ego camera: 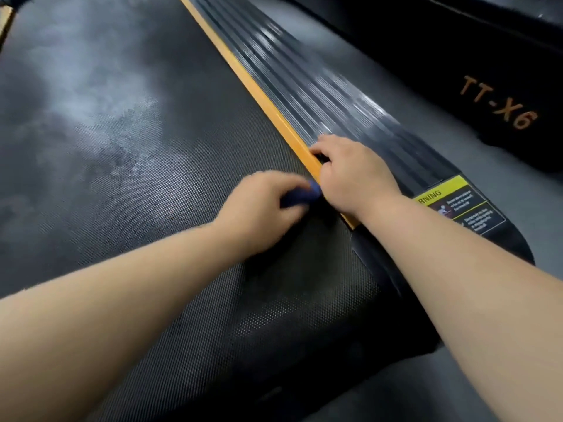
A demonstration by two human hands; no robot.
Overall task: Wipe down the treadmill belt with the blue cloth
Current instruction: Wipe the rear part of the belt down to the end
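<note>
One bunched blue cloth (300, 198) lies on the belt (122, 178), just beside the orange strip (262, 97), gripped by the left hand (262, 208). The right hand (350, 175) rests on the ribbed rail (320, 86), fingers curled over the strip's edge.

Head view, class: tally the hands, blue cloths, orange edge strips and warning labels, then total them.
2 hands: left hand, right hand
1 blue cloth
2 orange edge strips
1 warning label
Total: 6
</note>
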